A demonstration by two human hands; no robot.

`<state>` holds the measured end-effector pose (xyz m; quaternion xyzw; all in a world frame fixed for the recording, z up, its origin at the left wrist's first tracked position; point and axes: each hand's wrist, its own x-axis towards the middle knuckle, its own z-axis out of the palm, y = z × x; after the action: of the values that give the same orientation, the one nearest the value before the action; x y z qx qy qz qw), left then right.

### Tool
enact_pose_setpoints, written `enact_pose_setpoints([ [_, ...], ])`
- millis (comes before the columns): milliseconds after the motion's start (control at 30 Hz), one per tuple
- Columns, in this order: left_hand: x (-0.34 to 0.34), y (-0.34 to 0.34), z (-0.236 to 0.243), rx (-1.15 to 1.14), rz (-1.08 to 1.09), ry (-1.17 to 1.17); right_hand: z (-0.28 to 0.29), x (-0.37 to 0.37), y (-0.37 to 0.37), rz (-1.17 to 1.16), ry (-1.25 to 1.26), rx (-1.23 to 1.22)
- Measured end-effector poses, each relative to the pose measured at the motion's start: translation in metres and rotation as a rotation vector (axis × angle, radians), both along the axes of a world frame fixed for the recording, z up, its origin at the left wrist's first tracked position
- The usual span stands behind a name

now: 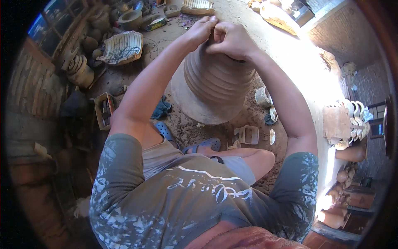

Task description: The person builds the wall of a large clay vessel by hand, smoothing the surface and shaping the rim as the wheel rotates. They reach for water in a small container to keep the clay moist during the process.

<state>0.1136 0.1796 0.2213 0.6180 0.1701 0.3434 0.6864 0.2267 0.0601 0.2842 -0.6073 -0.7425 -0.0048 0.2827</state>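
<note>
A tall ribbed clay pot [219,76] stands on a round, flat base [207,114] in front of me. Both my arms reach forward over its top. My left hand [201,31] is closed at the far left of the pot's mouth, fingertips bunched together. Close beside it, my right hand [235,41] is curled over the rim, thumb bent toward the left. What the fingers pinch is hidden. Much of the rim lies behind my hands, with a dark bit of the opening below the right one.
Clay crumbs cover the ground around the base. A white-handled cup [263,96] and a clear plastic tub [249,135] sit to the right. At left are a small box [103,110], a slatted curved piece [122,47] and a bowl [130,20]. Pots [333,216] line the right wall.
</note>
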Motion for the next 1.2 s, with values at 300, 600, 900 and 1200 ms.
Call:
enact_pose_setpoints([
  [300,-0.045,-0.025,0.042,0.434,-0.250,-0.036,0.050,0.009,-0.036,0.171,-0.402,0.400],
  [600,-0.042,-0.058,0.052,0.404,-0.417,0.084,0.041,0.013,-0.079,0.134,-0.516,0.361],
  [900,-0.029,-0.069,0.062,0.583,-0.253,0.043,0.041,0.013,-0.102,0.044,-0.197,0.405],
  [1200,-0.030,-0.086,0.066,0.098,-0.495,0.103,0.039,0.018,-0.116,0.006,-0.196,0.403],
])
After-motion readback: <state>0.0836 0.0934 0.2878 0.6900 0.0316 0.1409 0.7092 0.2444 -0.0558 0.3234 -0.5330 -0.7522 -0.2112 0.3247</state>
